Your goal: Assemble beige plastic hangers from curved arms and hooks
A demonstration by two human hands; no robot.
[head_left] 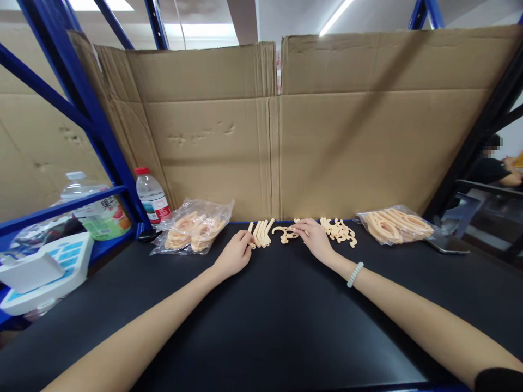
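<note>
My left hand [236, 253] rests at the left end of a row of long, slightly curved cream pieces [263, 233]. Its fingers are closed on the end piece [250, 227], which sticks out past the fingertips. My right hand [314, 238] is over a few hooked and ring-like cream pieces [281, 233], its thumb and fingers pinched together on a small one that they mostly hide. Just right of that hand lies a loose heap of small knobbed cream pieces [339, 231]. A pale beaded bracelet [355, 274] circles my right wrist.
Clear plastic bags of larger cream parts lie at left [194, 228] and right [396, 224] on the black table [261, 326]. A red-capped bottle [151, 196], a white-and-blue device [49, 272] and a flat dark object [449, 245] flank them. Cardboard [347, 136] stands behind. Another person [490, 166] is far right.
</note>
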